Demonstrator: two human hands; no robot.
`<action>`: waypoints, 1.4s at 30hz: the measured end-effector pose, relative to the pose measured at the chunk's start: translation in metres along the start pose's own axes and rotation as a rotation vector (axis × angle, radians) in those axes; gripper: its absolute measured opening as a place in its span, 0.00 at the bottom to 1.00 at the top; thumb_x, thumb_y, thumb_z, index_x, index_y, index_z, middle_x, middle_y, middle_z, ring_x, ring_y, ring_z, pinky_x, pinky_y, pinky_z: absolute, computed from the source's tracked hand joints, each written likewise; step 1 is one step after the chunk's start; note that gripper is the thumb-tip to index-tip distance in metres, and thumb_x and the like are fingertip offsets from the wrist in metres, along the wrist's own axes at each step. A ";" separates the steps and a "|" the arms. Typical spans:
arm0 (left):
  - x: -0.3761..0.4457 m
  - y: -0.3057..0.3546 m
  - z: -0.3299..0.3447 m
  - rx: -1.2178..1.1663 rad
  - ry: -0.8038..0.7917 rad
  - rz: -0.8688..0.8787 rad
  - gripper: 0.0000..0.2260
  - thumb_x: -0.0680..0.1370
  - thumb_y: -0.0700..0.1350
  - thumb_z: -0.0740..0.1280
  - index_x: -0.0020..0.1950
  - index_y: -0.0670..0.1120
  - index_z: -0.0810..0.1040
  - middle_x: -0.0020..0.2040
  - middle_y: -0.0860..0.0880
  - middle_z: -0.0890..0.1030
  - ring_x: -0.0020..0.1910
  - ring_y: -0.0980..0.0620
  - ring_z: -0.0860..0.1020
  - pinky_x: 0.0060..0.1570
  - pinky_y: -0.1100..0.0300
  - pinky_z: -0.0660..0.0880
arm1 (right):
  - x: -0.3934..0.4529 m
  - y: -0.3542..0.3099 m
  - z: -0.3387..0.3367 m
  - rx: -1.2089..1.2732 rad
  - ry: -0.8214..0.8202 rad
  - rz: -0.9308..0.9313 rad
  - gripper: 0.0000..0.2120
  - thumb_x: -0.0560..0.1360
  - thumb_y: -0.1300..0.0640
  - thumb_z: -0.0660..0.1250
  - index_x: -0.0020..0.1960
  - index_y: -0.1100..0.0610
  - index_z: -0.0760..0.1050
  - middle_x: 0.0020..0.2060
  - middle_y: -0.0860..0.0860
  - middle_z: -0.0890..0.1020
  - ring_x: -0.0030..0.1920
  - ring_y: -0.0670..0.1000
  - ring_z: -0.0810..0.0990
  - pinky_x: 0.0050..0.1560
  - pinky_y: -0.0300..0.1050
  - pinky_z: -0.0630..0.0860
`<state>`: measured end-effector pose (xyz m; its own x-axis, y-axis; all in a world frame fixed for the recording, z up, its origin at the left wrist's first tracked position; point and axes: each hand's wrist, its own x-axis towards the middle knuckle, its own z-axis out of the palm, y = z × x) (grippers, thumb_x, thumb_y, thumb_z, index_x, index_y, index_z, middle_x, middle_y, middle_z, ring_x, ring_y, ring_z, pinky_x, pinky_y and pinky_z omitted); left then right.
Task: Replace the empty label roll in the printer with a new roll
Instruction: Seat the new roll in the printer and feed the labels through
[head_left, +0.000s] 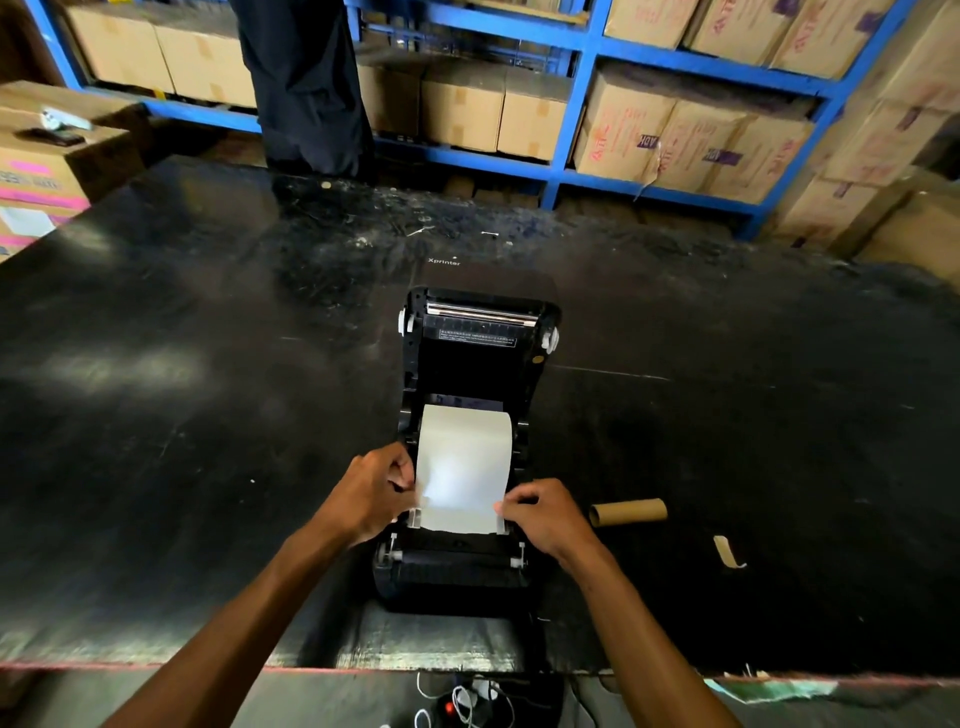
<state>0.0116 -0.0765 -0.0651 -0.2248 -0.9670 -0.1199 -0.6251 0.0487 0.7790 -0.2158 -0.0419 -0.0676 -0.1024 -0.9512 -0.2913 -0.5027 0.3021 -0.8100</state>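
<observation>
Two hands: we see both at the near end of the open label printer (467, 467), one on each side of the paper
Left hand (371, 491): fingers closed in a pinch on the left edge of the white label strip (462, 467); thumb side turned toward the paper
Right hand (545, 512): fingers curled down on the strip's right edge, beside the small white paper guide (501, 525); whether it pinches or only presses we cannot tell
Label strip: drawn from the new roll seated in the bay beyond our hands; it runs toward us between both hands and ends just short of the black roller at the printer's near end
Printer lid (480, 332): tilted up and back, past the roll, away from the hands; the name Xprinter shows on its far side
Empty cardboard core (628, 512): lying on its side on the black table (182, 415), right of the right hand, apart from the printer
Paper scrap (727, 552): further right of the core, on the table
Beyond the table: a person in dark trousers (306, 83); blue shelving (576, 104) with cardboard boxes
</observation>
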 end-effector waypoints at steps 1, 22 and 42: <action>0.001 0.000 -0.001 0.020 -0.012 -0.002 0.12 0.70 0.35 0.73 0.36 0.47 0.72 0.37 0.48 0.84 0.37 0.49 0.83 0.38 0.55 0.81 | 0.000 -0.001 0.000 0.013 0.012 -0.007 0.04 0.71 0.59 0.72 0.40 0.60 0.84 0.34 0.46 0.81 0.36 0.41 0.77 0.39 0.35 0.73; -0.006 0.003 0.001 -0.082 0.027 -0.039 0.15 0.70 0.34 0.73 0.35 0.47 0.68 0.36 0.45 0.82 0.31 0.53 0.79 0.32 0.59 0.76 | -0.005 0.002 -0.007 0.036 -0.011 -0.013 0.05 0.72 0.58 0.71 0.43 0.60 0.84 0.33 0.40 0.79 0.34 0.39 0.78 0.31 0.19 0.68; -0.009 0.006 0.000 -0.039 0.012 -0.057 0.10 0.73 0.35 0.71 0.37 0.44 0.72 0.38 0.48 0.82 0.39 0.47 0.82 0.38 0.58 0.78 | -0.032 -0.001 0.001 0.126 0.074 -0.077 0.07 0.72 0.60 0.71 0.48 0.62 0.81 0.50 0.53 0.80 0.52 0.48 0.77 0.58 0.46 0.73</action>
<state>0.0103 -0.0680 -0.0596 -0.1806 -0.9708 -0.1580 -0.6070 -0.0164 0.7945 -0.2115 -0.0119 -0.0579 -0.1327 -0.9725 -0.1916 -0.4006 0.2295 -0.8870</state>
